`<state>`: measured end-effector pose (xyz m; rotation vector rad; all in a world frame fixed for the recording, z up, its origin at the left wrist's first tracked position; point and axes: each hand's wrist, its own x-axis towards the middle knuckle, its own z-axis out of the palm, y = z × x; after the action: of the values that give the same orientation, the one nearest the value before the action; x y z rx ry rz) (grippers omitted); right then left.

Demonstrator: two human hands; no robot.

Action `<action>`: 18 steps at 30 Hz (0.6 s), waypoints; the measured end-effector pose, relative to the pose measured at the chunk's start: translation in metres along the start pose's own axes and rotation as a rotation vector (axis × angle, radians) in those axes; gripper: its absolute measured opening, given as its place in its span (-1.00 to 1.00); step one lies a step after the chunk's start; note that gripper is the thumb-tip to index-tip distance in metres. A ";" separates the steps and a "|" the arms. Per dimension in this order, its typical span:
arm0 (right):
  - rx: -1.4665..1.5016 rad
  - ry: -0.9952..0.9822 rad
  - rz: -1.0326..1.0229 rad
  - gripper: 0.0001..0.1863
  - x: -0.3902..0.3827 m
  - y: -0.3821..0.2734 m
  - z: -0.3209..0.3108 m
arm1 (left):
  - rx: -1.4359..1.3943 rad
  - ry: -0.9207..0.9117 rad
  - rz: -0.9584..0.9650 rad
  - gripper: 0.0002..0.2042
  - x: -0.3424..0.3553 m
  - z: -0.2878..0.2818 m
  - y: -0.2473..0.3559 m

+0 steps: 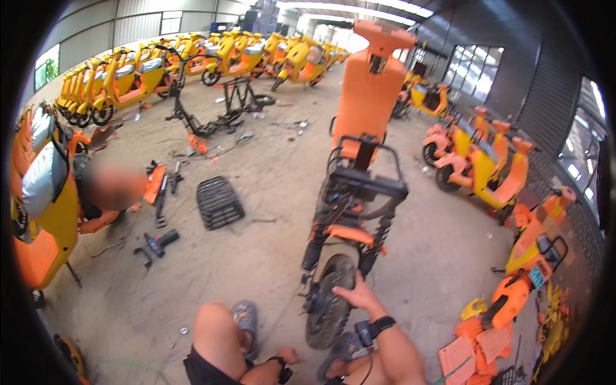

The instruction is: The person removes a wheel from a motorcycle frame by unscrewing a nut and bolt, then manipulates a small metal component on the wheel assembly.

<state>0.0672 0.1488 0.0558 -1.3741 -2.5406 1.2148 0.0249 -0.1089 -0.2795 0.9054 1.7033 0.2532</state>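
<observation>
An orange electric scooter (369,96), partly stripped, stands in front of me with its rear end toward me. Its bare frame, shock absorbers and black rear rack (375,183) are exposed. Below them is the rear wheel (333,305) with a black knobbly tyre. My right hand (359,296) grips the tyre's upper right side, thumb stretched across the tread. Lower down, my left hand (287,355) is left of the wheel and apart from it, its fingers curled; whether anything is in them is hidden. Both wrists wear black straps.
On the floor to the left lie a black slatted rack (220,202), a cordless power tool (158,244) and an orange part (154,184). Farther off stands a stripped black frame (224,109). Yellow scooters (135,80) line the left; more scooters (478,160) and orange panels (478,346) are at right.
</observation>
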 end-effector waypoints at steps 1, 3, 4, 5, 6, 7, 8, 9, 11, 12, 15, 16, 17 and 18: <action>-0.047 0.004 -0.009 0.21 0.001 -0.006 -0.001 | -0.080 -0.018 0.033 -0.66 0.006 0.001 -0.003; 0.027 -0.018 -0.065 0.18 -0.002 -0.009 -0.006 | -0.050 -0.015 0.058 -0.62 0.009 -0.003 0.001; 0.028 0.029 -0.147 0.21 0.019 0.009 0.006 | -0.076 0.029 0.008 -0.60 0.024 -0.002 -0.005; 0.052 0.022 -0.191 0.20 0.023 -0.001 0.015 | -0.120 0.083 -0.068 -0.57 0.036 0.000 -0.025; 0.066 0.026 -0.193 0.20 0.027 0.007 0.016 | -0.113 0.062 -0.054 -0.57 0.029 -0.002 -0.020; 0.078 0.016 -0.204 0.20 0.029 0.011 0.018 | -0.118 0.049 -0.050 -0.56 0.016 -0.006 -0.014; 0.106 0.021 -0.211 0.18 0.031 0.022 0.017 | -0.144 0.036 -0.040 -0.55 -0.001 -0.013 0.001; 0.099 -0.007 -0.224 0.19 0.026 0.009 0.017 | -0.087 0.103 -0.022 -0.55 -0.002 -0.018 0.004; 0.007 0.069 -0.080 0.26 0.014 0.009 0.014 | 0.013 0.176 0.008 -0.55 0.007 0.001 0.010; 0.030 0.070 -0.114 0.27 0.020 0.028 0.010 | -0.037 0.186 0.000 -0.57 0.000 0.010 0.020; 0.121 0.072 -0.093 0.24 0.019 0.031 0.006 | -0.128 0.211 0.014 -0.57 -0.006 -0.005 0.033; 0.136 0.043 -0.126 0.23 0.018 0.027 0.008 | -0.189 0.228 0.008 -0.57 -0.006 -0.001 0.033; 0.152 0.019 -0.154 0.22 0.019 0.018 0.009 | -0.211 0.253 -0.012 -0.58 -0.007 0.001 0.026; 0.140 0.007 -0.195 0.21 0.012 -0.001 0.011 | -0.232 0.273 -0.030 -0.58 -0.008 0.003 0.022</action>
<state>0.0551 0.1502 0.0446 -1.0727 -2.4612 1.3192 0.0374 -0.1003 -0.2612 0.6956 1.8889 0.5635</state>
